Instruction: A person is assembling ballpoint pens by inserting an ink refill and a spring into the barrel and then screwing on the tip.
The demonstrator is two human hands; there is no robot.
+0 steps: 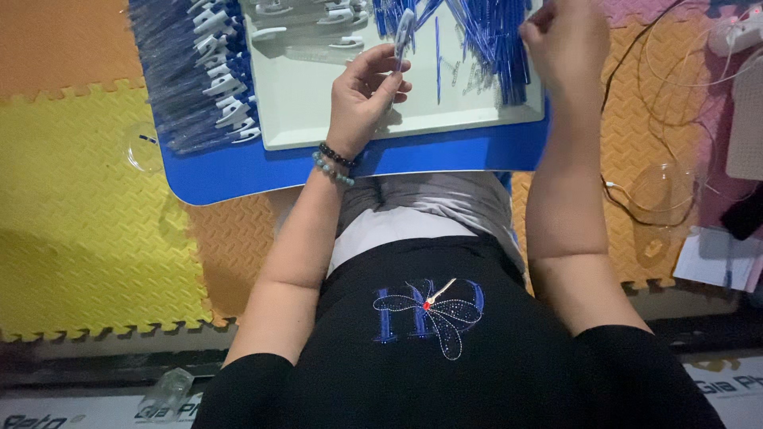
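Pen barrel of clear plastic with a blue tip sat pinched in her left hand's fingers over the pale tray, mid-assembly, while her right hand closed among loose blue refills, apparently picking one to insert.

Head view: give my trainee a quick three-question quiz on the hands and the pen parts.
1. True or false: the left hand pinches a slim blue-and-white pen part over the pale rectangular plastic tray.
2. Which wrist wears the dark beaded bracelets? A left, B right, C both.
3. Fill in: the right hand reaches into the loose pile of thin ____ plastic tubes.

Key: 1 true. 2 A. 3 blue.
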